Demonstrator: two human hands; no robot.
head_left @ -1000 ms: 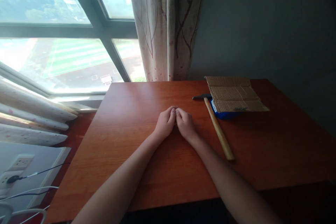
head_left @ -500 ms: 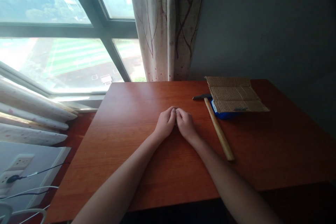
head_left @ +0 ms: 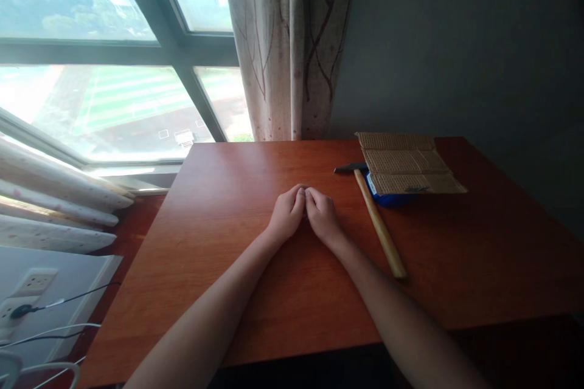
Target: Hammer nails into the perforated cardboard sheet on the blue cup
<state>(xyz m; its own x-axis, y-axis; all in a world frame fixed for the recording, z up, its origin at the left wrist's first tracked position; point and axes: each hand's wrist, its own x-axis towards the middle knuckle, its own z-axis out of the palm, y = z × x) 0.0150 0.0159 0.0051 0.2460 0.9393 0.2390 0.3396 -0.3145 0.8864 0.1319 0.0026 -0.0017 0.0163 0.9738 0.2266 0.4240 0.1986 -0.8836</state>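
My left hand [head_left: 286, 214] and my right hand [head_left: 323, 215] rest side by side on the middle of the reddish-brown wooden table [head_left: 228, 255]. Their fingers are curled in and the fingertips of the two hands meet. Nothing shows in either hand. A hammer [head_left: 376, 219] with a pale wooden handle and a dark head lies just to the right of my right hand, handle pointing toward me. Beyond it a piece of corrugated cardboard [head_left: 406, 163] lies over a blue object [head_left: 387, 198].
A patterned curtain [head_left: 292, 42] hangs behind the table next to a large window [head_left: 91, 73]. A grey wall is at the back right. At lower left are a white power strip [head_left: 27, 292] and cables.
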